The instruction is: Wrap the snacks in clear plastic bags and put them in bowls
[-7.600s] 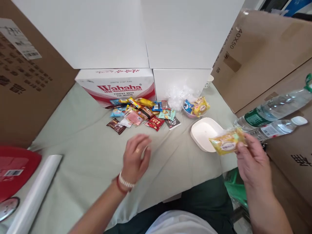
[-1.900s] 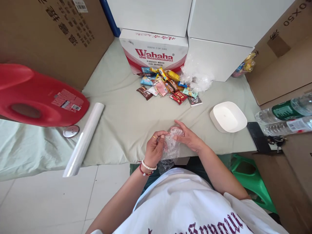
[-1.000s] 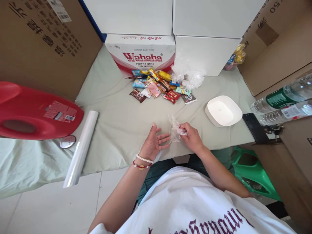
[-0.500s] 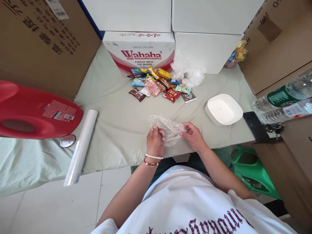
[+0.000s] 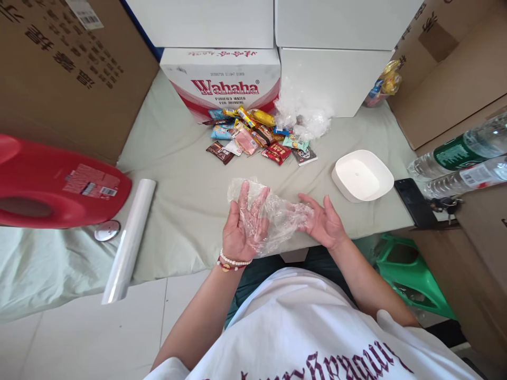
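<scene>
A thin, crumpled piece of clear plastic film (image 5: 277, 221) stretches between my hands above the table's front edge. My left hand (image 5: 243, 227) is palm up with its fingers spread, and the film lies across the fingers and palm. My right hand (image 5: 322, 221) is also open, thumb raised, its fingertips against the film's right end. Beyond them lies a pile of small wrapped snacks (image 5: 247, 141), with crumpled clear plastic (image 5: 311, 121) at its right side. A white square bowl (image 5: 362, 177) stands to the right of my right hand.
On the left are a roll of clear film (image 5: 130, 240), a round badge-like disc (image 5: 106, 230) and a red jug (image 5: 59, 184). A Wahaba-style white carton (image 5: 229, 87) stands behind. Plastic bottles (image 5: 459, 155), a black phone (image 5: 414, 203) and keys (image 5: 449, 205) lie right.
Both hands have gone from pinching the film to open, spread fingers. My left hand has turned palm up and shifted slightly left, and the film has spread over it.
</scene>
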A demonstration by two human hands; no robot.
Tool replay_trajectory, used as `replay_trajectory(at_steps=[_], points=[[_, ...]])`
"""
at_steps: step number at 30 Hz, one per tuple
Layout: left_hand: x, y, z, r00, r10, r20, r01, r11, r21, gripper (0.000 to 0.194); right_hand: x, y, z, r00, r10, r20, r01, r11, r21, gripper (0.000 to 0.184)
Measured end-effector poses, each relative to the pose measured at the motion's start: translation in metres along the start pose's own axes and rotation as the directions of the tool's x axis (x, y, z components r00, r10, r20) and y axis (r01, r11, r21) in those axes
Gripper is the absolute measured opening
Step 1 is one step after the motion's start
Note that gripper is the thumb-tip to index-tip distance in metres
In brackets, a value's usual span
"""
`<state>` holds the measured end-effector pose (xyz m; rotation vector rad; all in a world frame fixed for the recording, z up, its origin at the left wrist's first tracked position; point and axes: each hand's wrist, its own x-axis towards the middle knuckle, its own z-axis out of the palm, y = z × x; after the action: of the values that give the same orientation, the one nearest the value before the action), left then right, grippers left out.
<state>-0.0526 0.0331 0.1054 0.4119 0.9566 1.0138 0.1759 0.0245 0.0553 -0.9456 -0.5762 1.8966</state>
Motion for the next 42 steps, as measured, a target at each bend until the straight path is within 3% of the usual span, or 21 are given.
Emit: replay_trajectory(at_steps=[3,6,10,14,17,22,24,26,27,29,31,34,36,39,42], points=[[0.001,-0.005,-0.002,0.992,0.036,0.123,-0.036,0.999,-0.007,0.058,0.005,0.003,0.016,0.976,0.145,0.159,-0.146,0.989,-0.007,0.085],[0.002,-0.007,-0.013,0.979,0.050,0.197,-0.053,0.999,0.010,0.066,0.013,0.003,0.020,0.971,0.145,0.193,-0.136,0.989,-0.059,0.069],[0.001,-0.005,-0.032,0.994,0.039,0.105,-0.045,0.997,0.057,0.070,0.017,-0.010,0.004,0.998,-0.049,0.027,0.051,0.995,-0.091,0.052],[0.000,-0.003,-0.042,1.000,0.026,0.004,-0.026,0.995,0.096,0.069,0.008,-0.032,-0.021,0.948,-0.303,-0.094,0.287,0.946,-0.152,0.039],[-0.005,0.002,-0.038,1.000,0.007,0.019,-0.008,0.999,0.054,0.064,0.002,-0.045,-0.036,0.926,-0.360,-0.114,0.343,0.929,-0.141,0.030],[-0.020,0.015,-0.023,0.987,-0.156,0.033,0.155,0.987,0.036,0.062,0.018,-0.045,-0.033,0.978,-0.165,-0.125,0.139,0.972,-0.190,0.053],[-0.024,0.017,-0.022,0.971,-0.234,0.050,0.233,0.972,0.039,0.063,0.026,-0.038,-0.022,0.997,-0.064,-0.040,0.056,0.982,-0.179,0.063],[-0.023,0.016,-0.023,0.954,-0.270,0.132,0.262,0.962,0.069,0.069,0.032,-0.031,-0.010,0.993,0.029,0.117,-0.010,0.987,-0.161,0.073],[-0.022,0.015,-0.025,0.943,-0.275,0.190,0.260,0.961,0.097,0.074,0.033,-0.029,-0.005,0.971,0.085,0.222,-0.049,0.985,-0.163,0.080],[-0.019,0.012,-0.030,0.921,-0.267,0.283,0.226,0.960,0.168,0.086,0.033,-0.027,0.001,0.884,0.188,0.429,-0.108,0.973,-0.203,0.089],[-0.017,0.008,-0.037,0.922,-0.248,0.298,0.178,0.954,0.243,0.090,0.031,-0.031,-0.001,0.805,0.252,0.537,-0.100,0.950,-0.297,0.076],[-0.019,0.000,-0.053,0.945,-0.235,0.227,0.148,0.928,0.343,0.076,0.031,-0.041,-0.012,0.819,0.287,0.497,-0.049,0.898,-0.438,0.038],[-0.022,-0.006,-0.064,0.944,-0.258,0.203,0.154,0.894,0.420,0.060,0.035,-0.050,-0.018,0.843,0.320,0.431,-0.080,0.869,-0.489,0.029],[-0.024,-0.013,-0.075,0.953,-0.258,0.157,0.164,0.880,0.445,0.051,0.043,-0.057,-0.020,0.848,0.349,0.400,-0.140,0.874,-0.465,0.036],[-0.019,-0.010,-0.075,0.985,-0.162,0.051,0.137,0.934,0.329,0.051,0.049,-0.054,-0.015,0.788,0.388,0.478,-0.185,0.890,-0.416,0.070]])
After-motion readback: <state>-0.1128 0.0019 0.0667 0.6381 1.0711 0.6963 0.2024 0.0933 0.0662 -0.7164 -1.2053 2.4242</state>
